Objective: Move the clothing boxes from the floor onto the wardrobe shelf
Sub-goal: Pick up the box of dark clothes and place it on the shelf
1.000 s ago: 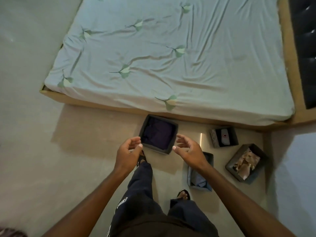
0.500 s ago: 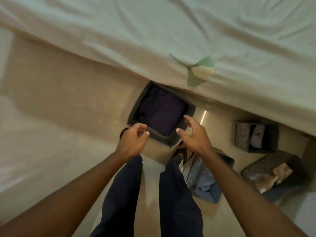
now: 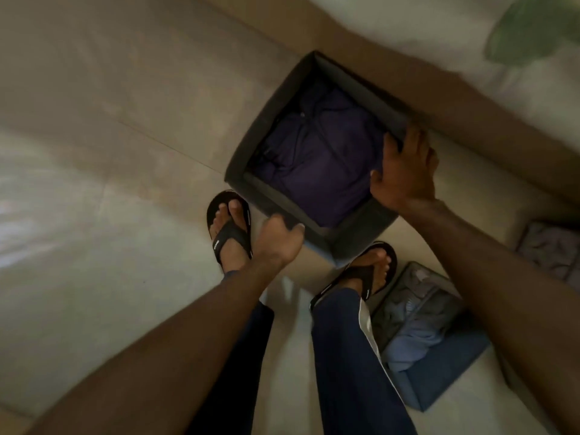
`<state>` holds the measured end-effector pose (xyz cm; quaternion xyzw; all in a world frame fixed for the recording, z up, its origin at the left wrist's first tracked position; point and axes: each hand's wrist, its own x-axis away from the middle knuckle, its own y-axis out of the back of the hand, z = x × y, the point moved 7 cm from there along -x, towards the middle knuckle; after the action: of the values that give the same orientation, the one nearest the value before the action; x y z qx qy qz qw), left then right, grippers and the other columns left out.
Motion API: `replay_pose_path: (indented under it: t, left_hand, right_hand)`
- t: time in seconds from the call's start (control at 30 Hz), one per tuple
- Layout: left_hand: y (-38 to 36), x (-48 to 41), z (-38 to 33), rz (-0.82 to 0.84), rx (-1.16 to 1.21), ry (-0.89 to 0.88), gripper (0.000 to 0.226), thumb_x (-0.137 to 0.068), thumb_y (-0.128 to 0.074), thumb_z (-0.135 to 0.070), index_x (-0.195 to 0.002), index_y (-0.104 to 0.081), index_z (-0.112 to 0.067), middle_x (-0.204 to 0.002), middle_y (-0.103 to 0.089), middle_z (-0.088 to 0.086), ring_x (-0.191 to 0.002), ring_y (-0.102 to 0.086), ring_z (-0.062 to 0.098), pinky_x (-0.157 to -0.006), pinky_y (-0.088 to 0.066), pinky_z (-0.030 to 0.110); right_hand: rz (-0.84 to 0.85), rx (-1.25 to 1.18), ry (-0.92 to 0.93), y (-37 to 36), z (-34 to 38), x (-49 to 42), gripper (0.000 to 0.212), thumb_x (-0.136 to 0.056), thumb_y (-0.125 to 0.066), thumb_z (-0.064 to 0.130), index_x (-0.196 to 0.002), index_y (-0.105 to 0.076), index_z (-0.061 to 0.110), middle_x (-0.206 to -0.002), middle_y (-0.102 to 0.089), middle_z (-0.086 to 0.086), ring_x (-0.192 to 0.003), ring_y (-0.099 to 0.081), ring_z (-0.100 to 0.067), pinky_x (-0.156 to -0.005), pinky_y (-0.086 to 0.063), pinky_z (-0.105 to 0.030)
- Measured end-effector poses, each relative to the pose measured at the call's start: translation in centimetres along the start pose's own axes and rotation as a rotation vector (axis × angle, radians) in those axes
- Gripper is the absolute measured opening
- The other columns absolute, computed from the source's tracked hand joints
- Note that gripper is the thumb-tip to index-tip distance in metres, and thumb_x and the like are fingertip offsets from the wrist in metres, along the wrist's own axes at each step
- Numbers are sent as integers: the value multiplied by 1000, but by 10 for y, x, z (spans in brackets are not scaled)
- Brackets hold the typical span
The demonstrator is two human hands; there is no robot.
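A dark grey fabric box (image 3: 266, 117) with folded purple clothing (image 3: 317, 152) inside stands on the floor against the bed's base. My right hand (image 3: 405, 171) grips its right rim, thumb inside and fingers over the far corner. My left hand (image 3: 277, 241) touches the box's near rim, fingers curled at the edge; how firm that hold is, the blur hides. A blue box (image 3: 439, 359) with light blue clothes lies at the lower right, beside my right leg. A third box (image 3: 552, 249) shows at the right edge, partly cut off.
The bed (image 3: 408, 36) with its pale sheet and wooden base runs along the top right. My two feet in black flip-flops (image 3: 230, 230) stand just in front of the dark box. Pale tiled floor (image 3: 110, 183) stretches to the left.
I have bent down much closer to the floor. Both hands went from hovering open above the dark box to its rims, the right one closing on the right edge.
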<state>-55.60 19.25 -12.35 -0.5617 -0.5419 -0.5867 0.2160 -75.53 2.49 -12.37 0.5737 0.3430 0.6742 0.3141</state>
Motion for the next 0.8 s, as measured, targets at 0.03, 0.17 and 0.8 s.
replay_pose_path:
  t: [0.03,0.17,0.8]
  left_hand:
    - [3,-2,1,-10,-1,-10,36,-91,-57,-32,-119,-56,-8,-110,-59,-3,-97,-56,17,-83,-45,29]
    - [32,-5,13,-153,-75,-19,38,-80,-57,-46,-108,-57,-21,-118,-59,6,-116,-53,29,-103,-41,44]
    - [97,20,40,-124,-126,-38,63,-79,-55,-23,-141,-49,-17,-150,-43,17,-135,-42,37,-108,-42,47]
  right_hand:
    - [-24,5,-13,2,2,-1,69,-77,-62,27,-137,-36,7,-150,-23,-25,-134,-26,-45,-104,-27,-56]
    - [-43,-17,-9,7,15,9,41,-81,-55,27,-116,-54,6,-122,-46,-23,-109,-48,-42,-89,-42,-48]
    - [122,-227,-8,2,33,68,41,-74,-49,-1,-113,-59,6,-108,-62,-19,-96,-59,-40,-79,-47,-36]
